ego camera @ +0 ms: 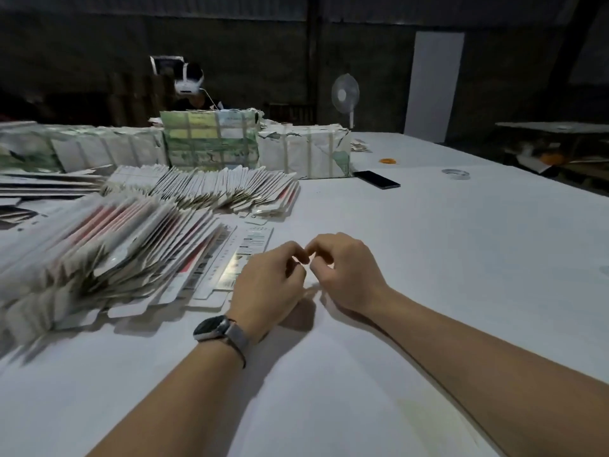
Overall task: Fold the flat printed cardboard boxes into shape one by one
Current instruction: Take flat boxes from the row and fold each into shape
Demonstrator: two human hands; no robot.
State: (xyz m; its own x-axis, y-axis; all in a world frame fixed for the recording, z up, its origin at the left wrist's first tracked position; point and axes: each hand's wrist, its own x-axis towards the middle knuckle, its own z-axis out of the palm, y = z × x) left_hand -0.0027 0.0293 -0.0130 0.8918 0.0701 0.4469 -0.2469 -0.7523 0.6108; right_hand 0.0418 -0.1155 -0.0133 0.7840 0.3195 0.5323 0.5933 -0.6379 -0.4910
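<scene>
Cardboard boxes, still flat, lie fanned in a long leaning stack (pixel 108 252) on the left of the white table (pixel 461 258), and the loose one nearest the hands, a single flat printed box (pixel 244 255), lies just to the left of and beyond the left hand (pixel 267 285), its near end hidden under that hand. Its long axis runs from near-left to far-right, so it points away from the wrist. Both hands hover together over bare table with fingers curled in and fingertips almost meeting; whether they pinch anything small between them cannot be told. The right hand (pixel 346 268) is farther from the flat box, on the far side of the left. By my reading the left hand, wearing a watch (pixel 212 328), is the nearer one for the next pickup, reaching left.
</scene>
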